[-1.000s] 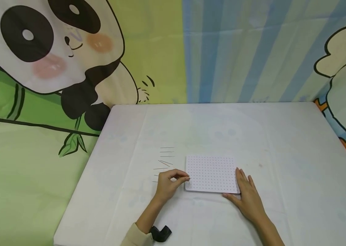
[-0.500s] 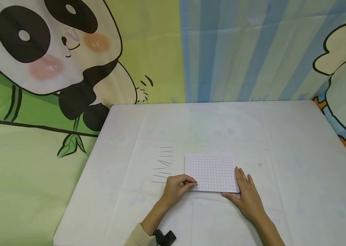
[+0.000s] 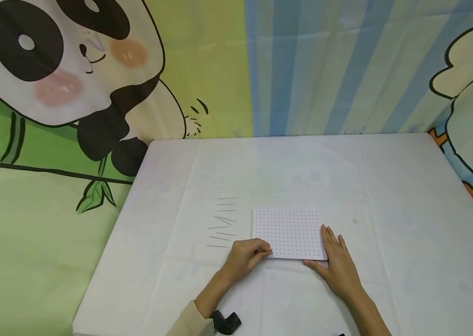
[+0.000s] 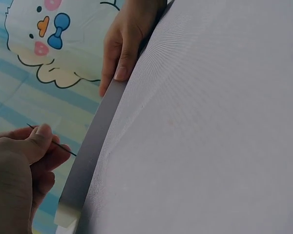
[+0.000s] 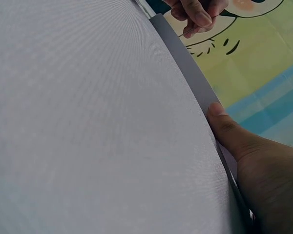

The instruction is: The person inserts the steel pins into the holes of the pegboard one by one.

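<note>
My left hand (image 3: 245, 255) pinches a thin dark needle (image 4: 63, 148) between thumb and fingers, at the front left corner of a white board (image 3: 291, 233) dotted with rows of small holes. In the left wrist view the needle's tip points at the board's grey side wall (image 4: 88, 146). My right hand (image 3: 339, 266) lies at the front right corner, its straight fingers along the right edge and its thumb (image 5: 217, 109) against the front side. Left of the board lie several more thin needles (image 3: 221, 228), spread in a loose column.
A white cloth covers the table (image 3: 387, 186). A black wrist device (image 3: 226, 322) sits at the left sleeve (image 3: 190, 322). Behind the table hangs a curtain (image 3: 207, 46) printed with a panda and stripes.
My left hand has moved right and slightly toward me with the needle, from the board's left edge to its front left corner. The right hand stays at its corner.
</note>
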The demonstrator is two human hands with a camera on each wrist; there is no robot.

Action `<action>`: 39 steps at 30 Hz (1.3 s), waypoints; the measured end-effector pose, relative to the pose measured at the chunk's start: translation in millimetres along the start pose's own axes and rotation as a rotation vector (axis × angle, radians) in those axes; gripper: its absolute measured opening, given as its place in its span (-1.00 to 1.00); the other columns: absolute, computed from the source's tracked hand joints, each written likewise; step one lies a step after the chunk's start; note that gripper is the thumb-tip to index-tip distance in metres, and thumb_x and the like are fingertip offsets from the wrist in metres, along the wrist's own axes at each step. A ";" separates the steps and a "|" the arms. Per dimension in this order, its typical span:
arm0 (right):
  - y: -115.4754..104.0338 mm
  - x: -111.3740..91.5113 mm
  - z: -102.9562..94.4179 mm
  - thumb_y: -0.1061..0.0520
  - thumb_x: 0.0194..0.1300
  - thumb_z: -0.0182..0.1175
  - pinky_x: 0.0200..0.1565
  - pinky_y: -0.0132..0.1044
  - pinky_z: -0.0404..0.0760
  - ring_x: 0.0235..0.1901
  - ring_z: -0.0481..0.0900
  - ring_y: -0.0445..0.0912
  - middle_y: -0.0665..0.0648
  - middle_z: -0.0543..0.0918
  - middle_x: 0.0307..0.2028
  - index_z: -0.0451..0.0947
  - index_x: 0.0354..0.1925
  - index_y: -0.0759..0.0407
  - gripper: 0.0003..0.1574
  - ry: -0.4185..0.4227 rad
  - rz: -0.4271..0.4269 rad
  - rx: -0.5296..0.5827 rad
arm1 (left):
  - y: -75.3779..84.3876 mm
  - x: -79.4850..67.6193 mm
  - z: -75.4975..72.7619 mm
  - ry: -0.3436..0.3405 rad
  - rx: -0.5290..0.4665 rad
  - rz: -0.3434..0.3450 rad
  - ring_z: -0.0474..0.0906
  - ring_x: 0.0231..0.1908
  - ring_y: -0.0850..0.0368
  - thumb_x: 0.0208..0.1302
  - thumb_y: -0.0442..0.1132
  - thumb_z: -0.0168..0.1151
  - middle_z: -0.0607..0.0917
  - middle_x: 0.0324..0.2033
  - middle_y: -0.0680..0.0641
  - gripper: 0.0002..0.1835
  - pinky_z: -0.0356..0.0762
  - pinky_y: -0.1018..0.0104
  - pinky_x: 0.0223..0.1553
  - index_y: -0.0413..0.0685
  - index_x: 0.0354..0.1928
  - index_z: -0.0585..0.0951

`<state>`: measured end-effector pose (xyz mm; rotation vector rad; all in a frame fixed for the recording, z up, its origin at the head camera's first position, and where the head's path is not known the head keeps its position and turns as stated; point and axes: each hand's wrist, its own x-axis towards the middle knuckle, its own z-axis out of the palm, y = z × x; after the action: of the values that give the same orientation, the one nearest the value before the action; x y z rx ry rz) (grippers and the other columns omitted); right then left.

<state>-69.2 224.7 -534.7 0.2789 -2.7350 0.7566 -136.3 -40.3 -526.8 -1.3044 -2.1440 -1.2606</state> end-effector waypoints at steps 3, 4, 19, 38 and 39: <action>0.3 1.2 -0.6 -0.22 -0.05 0.37 0.33 -0.04 -0.20 0.31 0.05 0.21 0.39 0.13 0.31 -0.04 0.36 0.43 0.29 0.006 -0.002 0.000 | -0.5 1.1 0.6 0.010 -0.003 0.000 0.53 -0.39 0.43 0.22 -0.26 0.23 0.67 -0.42 0.08 -0.94 0.45 0.66 -0.36 -0.07 -0.38 0.58; 0.4 1.5 -0.6 -0.21 -0.05 0.38 0.33 -0.04 -0.19 0.31 0.05 0.21 0.39 0.13 0.31 -0.04 0.36 0.43 0.29 0.007 -0.001 -0.001 | -0.5 1.3 0.8 0.013 -0.006 -0.007 0.52 -0.41 0.44 0.22 -0.27 0.24 0.67 -0.42 0.09 -0.94 0.44 0.67 -0.38 -0.07 -0.39 0.58; -0.1 -1.4 1.8 -0.22 -0.07 0.39 0.33 -0.04 -0.19 0.30 0.07 0.21 0.38 0.14 0.31 -0.02 0.35 0.44 0.30 0.005 0.009 0.003 | 1.0 -4.0 -19.6 -0.003 0.003 -0.186 0.57 -0.41 0.42 0.05 -0.28 0.39 0.71 -0.37 0.06 -0.83 0.48 0.63 -0.40 -0.10 -0.27 0.68; 0.5 -0.2 0.9 -0.23 -0.06 0.38 0.34 -0.06 -0.21 0.33 0.03 0.17 0.38 0.12 0.32 -0.05 0.36 0.43 0.31 0.002 0.007 0.006 | -39.0 -53.9 -96.0 -0.016 0.070 -0.498 0.47 -0.39 0.31 -0.08 -0.26 0.47 0.55 -0.45 0.24 -0.91 0.45 0.44 -0.39 0.08 -0.50 0.72; 0.2 -0.3 0.7 -0.23 -0.06 0.38 0.34 -0.06 -0.22 0.32 0.03 0.17 0.38 0.12 0.32 -0.05 0.36 0.43 0.31 0.003 0.008 0.006 | -39.7 -54.5 -95.5 -0.014 0.067 -0.495 0.46 -0.39 0.30 -0.08 -0.27 0.47 0.55 -0.45 0.23 -0.91 0.46 0.44 -0.38 0.07 -0.49 0.72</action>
<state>-69.1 224.4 -535.5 0.2686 -2.7330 0.7668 -155.7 -155.5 -530.1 -0.7763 -2.5918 -1.3348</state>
